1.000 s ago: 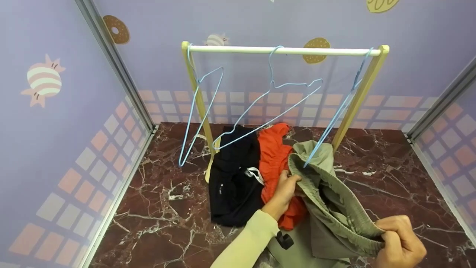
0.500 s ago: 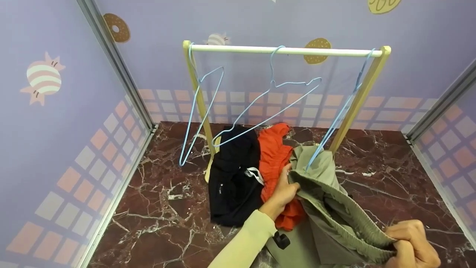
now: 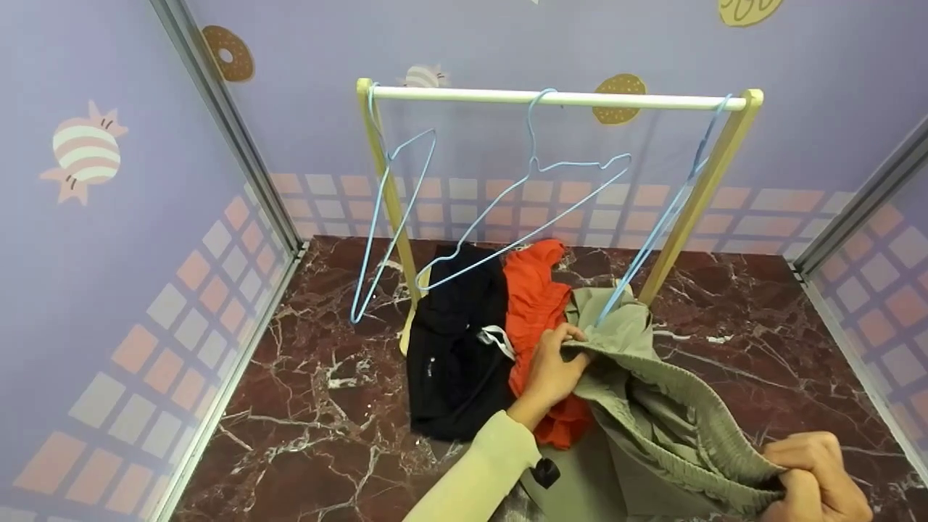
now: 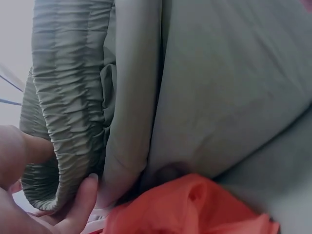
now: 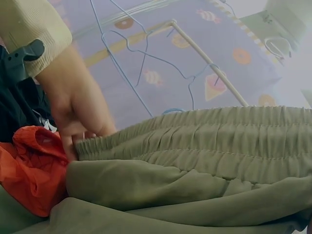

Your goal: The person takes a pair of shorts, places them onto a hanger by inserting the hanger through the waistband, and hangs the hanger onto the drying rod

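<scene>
Fingers (image 3: 570,333) of left hand (image 3: 554,371) and right hand (image 3: 819,477) pinch the green waistband (image 3: 689,386), slanting lengthwise toward near right

One left hand (image 3: 554,371) and one right hand (image 3: 818,478), two in all, appear with one black garment (image 3: 458,355), one red garment (image 3: 533,293) and one green garment (image 3: 681,380), three in all. Also in view are three blue hangers (image 3: 525,230), one clothes rack (image 3: 752,99) with one white rail (image 3: 471,95) and two yellow posts (image 3: 396,217), and one white drawstring (image 3: 496,339).
</scene>
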Demonstrator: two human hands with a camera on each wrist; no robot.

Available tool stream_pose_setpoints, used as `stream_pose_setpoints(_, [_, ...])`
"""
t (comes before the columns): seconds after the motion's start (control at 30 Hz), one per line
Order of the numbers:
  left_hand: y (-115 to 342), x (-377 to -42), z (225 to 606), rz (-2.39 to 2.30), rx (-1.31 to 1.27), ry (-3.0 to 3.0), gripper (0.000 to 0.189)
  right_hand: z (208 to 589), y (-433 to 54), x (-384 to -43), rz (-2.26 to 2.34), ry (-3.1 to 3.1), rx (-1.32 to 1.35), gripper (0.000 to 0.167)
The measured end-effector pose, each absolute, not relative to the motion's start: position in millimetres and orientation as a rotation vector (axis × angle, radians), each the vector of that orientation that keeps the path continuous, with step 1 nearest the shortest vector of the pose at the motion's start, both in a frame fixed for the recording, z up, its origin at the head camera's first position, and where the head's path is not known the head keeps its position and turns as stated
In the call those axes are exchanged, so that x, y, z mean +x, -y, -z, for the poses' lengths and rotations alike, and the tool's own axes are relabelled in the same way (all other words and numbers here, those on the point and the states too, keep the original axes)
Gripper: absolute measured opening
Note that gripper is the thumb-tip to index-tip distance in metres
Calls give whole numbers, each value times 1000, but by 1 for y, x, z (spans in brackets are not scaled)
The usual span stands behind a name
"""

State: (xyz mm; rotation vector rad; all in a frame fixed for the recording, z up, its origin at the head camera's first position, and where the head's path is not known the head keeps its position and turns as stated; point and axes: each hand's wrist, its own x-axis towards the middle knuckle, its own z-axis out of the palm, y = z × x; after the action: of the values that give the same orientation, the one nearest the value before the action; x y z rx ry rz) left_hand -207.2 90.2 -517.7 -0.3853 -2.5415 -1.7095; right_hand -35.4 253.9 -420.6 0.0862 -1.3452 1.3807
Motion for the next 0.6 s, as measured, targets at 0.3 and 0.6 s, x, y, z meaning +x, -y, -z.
stream_pose_setpoints(0.3, [-73,-206,505,1497,-432,2512,17,425,-258,-41,-1425,1224,89,36])
stream_pose_setpoints(0.6, [-53,-203,482,1479,-493,2446,19,426,-262,-46,-1365,1273,-187,33])
